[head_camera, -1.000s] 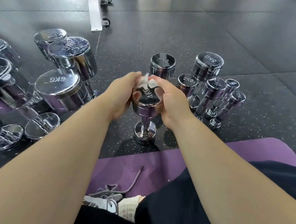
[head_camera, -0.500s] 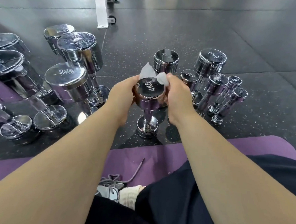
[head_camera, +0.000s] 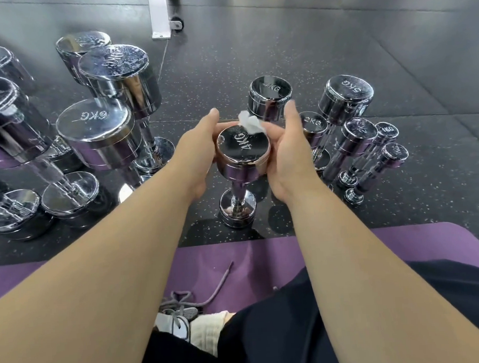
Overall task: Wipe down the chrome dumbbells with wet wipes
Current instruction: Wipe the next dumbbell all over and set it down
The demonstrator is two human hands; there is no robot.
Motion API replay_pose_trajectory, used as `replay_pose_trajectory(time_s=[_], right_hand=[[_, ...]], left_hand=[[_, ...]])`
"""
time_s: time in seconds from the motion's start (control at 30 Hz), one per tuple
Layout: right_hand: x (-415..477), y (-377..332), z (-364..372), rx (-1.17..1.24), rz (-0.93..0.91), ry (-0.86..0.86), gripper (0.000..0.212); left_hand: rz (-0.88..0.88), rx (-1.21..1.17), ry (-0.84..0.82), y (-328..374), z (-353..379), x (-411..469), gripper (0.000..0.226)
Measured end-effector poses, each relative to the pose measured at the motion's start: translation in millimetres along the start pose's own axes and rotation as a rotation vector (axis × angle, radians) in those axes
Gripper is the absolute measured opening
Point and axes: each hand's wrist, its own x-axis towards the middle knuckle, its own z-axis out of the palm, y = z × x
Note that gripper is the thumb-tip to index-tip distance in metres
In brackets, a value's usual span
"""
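Observation:
A chrome 4KG dumbbell (head_camera: 242,148) stands upright on the black floor in front of me. My left hand (head_camera: 195,153) holds its top head from the left, with fingers curled behind the rim. My right hand (head_camera: 287,154) cups the head from the right. Its thumb pinches a small bunched white wet wipe (head_camera: 248,123) against the far right rim, and the index finger points up. The engraved top face is uncovered.
Large dumbbells, one marked 6KG (head_camera: 96,127), crowd the left. A second 4KG dumbbell (head_camera: 270,96), a 5KG one (head_camera: 345,98) and smaller 2KG and 1KG ones (head_camera: 388,132) stand behind and to the right. A purple mat (head_camera: 237,262) lies under my legs. A white wheeled frame leg (head_camera: 159,16) stands far back.
The wipe has slid from the top face to the far right rim and bunched up there. My right index finger has straightened. The view has shifted slightly.

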Motion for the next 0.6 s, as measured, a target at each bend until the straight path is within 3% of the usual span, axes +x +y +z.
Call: replay_pose_trajectory(time_s=[0.1, 0.2, 0.3, 0.37, 0.5, 0.6], right_hand=[[5.5, -1.9, -4.6, 0.000, -0.021, 0.001, 0.075], [-3.3, 11.9, -4.1, -0.045, 0.013, 0.079, 0.052], [-21.2, 6.7, -5.8, 0.124, -0.066, 0.097, 0.025], [-33.5, 0.9, -10.0, 0.173, -0.090, 0.093, 0.027], [-54.3, 8.9, -15.7, -0.025, 0.045, 0.090, 0.014], [-63.7, 14.3, -8.1, 0.099, 0.167, 0.090, 0.011]], left_hand=[[-0.008, -0.047, 0.017, 0.5, -2.5, 2.4, 0.048], [-0.053, -0.028, 0.020, -1.4, -2.5, -1.9, 0.041], [-0.102, -0.032, 0.042, -4.0, -0.8, -12.3, 0.025], [-0.113, -0.038, 0.037, -2.3, 0.6, -20.7, 0.025], [-0.144, -0.012, 0.057, -0.3, -1.3, -35.4, 0.027], [-0.148, 0.019, 0.051, -2.2, 2.2, -44.4, 0.028]])
